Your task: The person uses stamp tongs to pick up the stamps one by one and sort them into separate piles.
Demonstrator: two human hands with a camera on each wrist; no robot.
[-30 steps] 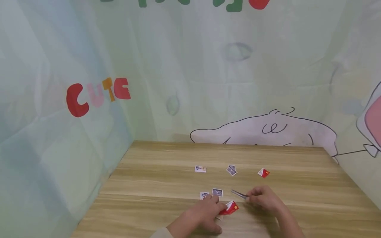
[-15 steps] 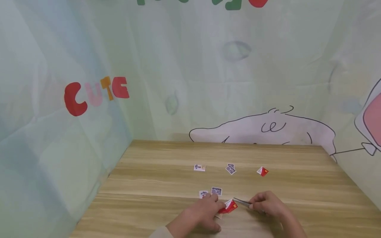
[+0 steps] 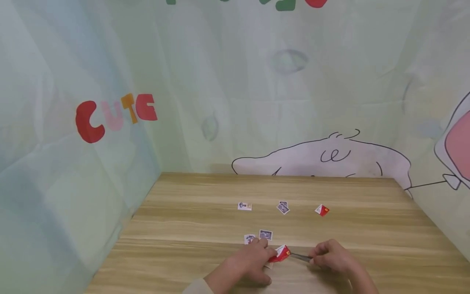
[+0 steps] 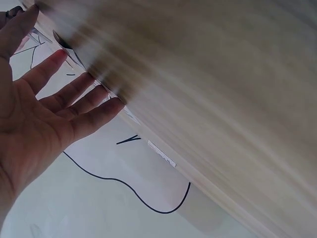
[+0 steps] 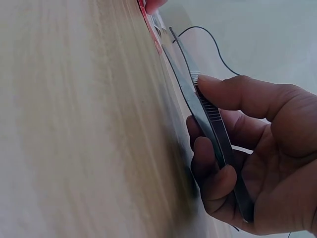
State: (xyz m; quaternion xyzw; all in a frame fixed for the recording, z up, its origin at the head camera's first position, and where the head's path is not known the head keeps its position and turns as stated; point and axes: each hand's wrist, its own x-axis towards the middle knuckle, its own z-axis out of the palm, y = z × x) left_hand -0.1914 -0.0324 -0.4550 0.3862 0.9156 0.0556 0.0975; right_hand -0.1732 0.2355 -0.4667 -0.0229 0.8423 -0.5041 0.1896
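Tweezers [image 3: 300, 257] are pinched in my right hand [image 3: 332, 258], their tips at the right corner of a red-and-white stamp [image 3: 282, 254]. In the right wrist view the two tips of the tweezers [image 5: 203, 109] stand apart near the stamp's red edge [image 5: 158, 45]. My left hand [image 3: 249, 264] rests on the table with its fingers extended, its index finger touching the stamp's left part. A pale piece [image 3: 269, 265] lies partly hidden under that hand. Just beyond its fingertips are a grey picture stamp [image 3: 266, 234] and a white-bordered stamp [image 3: 249, 239], partly covered.
Farther back on the wooden table [image 3: 183, 228] lie a wide white stamp [image 3: 244, 206], two overlapping grey stamps [image 3: 283, 207] and a red-and-white stamp [image 3: 322, 210]. Printed cloth [image 3: 198, 81] hangs behind and at the left of the table.
My right hand has shifted a little right and nearer to me, and the tweezers' tips have come down to the red-and-white stamp's corner. My left hand stays in place.
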